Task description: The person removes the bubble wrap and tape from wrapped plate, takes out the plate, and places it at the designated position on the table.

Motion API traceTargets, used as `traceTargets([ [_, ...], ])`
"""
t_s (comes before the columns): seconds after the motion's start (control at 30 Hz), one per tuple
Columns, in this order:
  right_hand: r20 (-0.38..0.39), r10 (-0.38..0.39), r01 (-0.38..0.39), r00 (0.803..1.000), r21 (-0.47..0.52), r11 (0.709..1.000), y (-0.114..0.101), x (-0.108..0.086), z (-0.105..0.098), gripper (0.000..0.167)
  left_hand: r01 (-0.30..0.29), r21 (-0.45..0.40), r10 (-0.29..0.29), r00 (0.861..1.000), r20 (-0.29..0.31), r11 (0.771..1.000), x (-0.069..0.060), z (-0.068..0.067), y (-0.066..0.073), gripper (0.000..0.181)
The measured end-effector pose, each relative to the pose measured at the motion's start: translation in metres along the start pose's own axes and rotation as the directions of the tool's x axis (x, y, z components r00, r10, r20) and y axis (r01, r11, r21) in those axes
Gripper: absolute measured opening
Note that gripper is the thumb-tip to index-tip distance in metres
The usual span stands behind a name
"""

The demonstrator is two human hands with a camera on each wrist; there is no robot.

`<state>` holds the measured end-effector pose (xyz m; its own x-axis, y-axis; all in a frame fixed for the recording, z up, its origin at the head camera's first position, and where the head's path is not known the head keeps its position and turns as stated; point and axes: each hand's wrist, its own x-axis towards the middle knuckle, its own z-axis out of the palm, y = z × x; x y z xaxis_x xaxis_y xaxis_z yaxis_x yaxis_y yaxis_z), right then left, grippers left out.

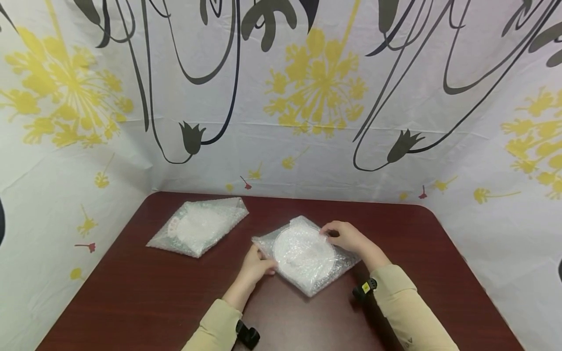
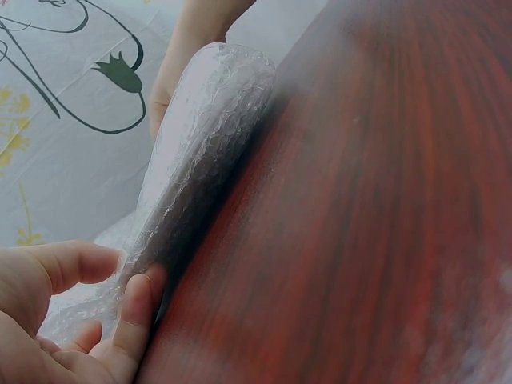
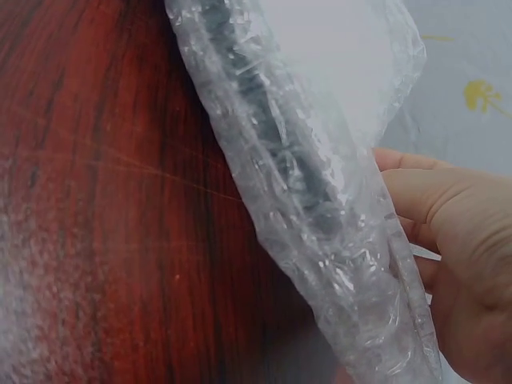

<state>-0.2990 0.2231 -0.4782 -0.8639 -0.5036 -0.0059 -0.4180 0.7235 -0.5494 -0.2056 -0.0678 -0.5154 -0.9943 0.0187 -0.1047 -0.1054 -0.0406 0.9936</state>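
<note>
A clear bubble-wrap bag (image 1: 305,256) with a white, round, plate-like disc inside lies in the middle of the table. At its left corner my left hand (image 1: 253,267) pinches the wrap between thumb and fingers. In the left wrist view, the fingertips (image 2: 138,298) sit under the edge of the bag. My right hand (image 1: 350,240) grips the upper right side of the same bag, thumb and forefinger bent at its rim. Seen from the right wrist, part of these fingers (image 3: 412,188) is hidden behind the wrap.
A second bubble-wrapped white round item (image 1: 199,226), with a small reddish mark on it, lies at the back left of the dark red wooden table (image 1: 145,297). Patterned white cloth (image 1: 307,165) hangs behind and along both sides.
</note>
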Motion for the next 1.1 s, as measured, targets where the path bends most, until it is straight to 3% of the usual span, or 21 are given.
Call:
traceTargets([
  [0.3,0.030,0.002,-0.001,1.000,-0.038,0.999,-0.008,-0.002,-0.002,0.023,-0.013,-0.004,0.013,1.000,0.019,1.000,-0.017,0.002,0.029,0.046],
  [0.47,0.055,0.012,-0.007,0.998,-0.085,0.996,-0.009,0.001,-0.003,0.020,-0.012,-0.009,0.012,1.000,0.019,1.000,-0.020,0.002,0.033,0.045],
  [0.77,0.068,0.034,-0.024,0.997,-0.141,0.990,-0.008,0.006,0.001,0.018,-0.001,-0.008,0.002,1.000,0.026,1.000,-0.018,0.001,0.030,0.041],
  [1.0,0.023,0.034,-0.030,0.999,-0.155,0.987,-0.009,0.004,0.003,0.013,0.007,0.008,-0.007,1.000,0.007,1.000,0.000,0.000,-0.001,0.055],
  [1.1,-0.003,0.028,-0.029,1.000,-0.156,0.987,-0.010,0.002,0.003,0.013,0.009,0.010,-0.009,1.000,0.004,1.000,0.000,0.000,-0.002,0.057],
])
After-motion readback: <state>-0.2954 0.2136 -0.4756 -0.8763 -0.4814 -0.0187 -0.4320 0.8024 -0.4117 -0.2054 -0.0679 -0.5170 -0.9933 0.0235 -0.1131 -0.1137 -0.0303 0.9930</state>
